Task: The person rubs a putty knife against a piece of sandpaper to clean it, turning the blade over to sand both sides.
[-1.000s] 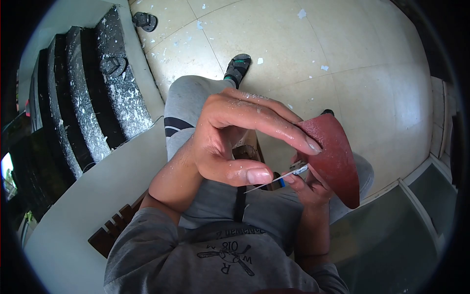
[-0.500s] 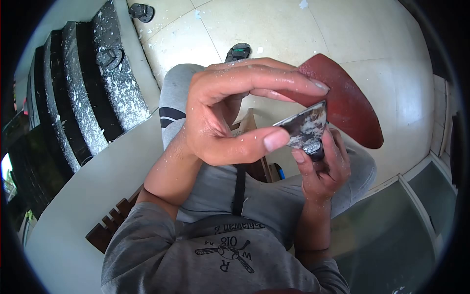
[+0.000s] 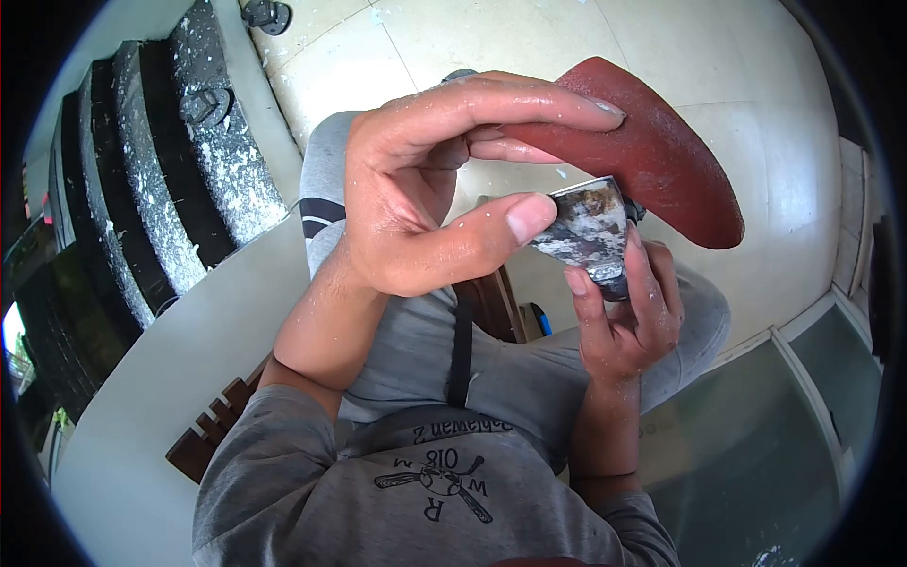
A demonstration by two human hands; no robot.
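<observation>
My left hand (image 3: 425,180) holds a curved sheet of red sandpaper (image 3: 661,161), with the fingers lying along its top edge. The thumb presses on the stained metal blade of a scraper (image 3: 586,231). My right hand (image 3: 628,321) grips the scraper from below by its dark handle, and the forefinger rests against the blade's lower edge. The blade's flat face is turned up toward me, just under the sandpaper. Both hands are speckled with white dust and hover above my grey-clad lap.
Dark ridged blocks (image 3: 179,170) spattered with white stand at the left beside a pale flat board (image 3: 189,350). A wooden seat (image 3: 203,439) shows under me. Cream floor tiles (image 3: 756,57) lie ahead. A glass pane (image 3: 756,444) is at the lower right.
Both hands have risen toward the camera. The scraper turned from edge-on to flat face up. The sandpaper swung from hanging at the right to lying across above the blade.
</observation>
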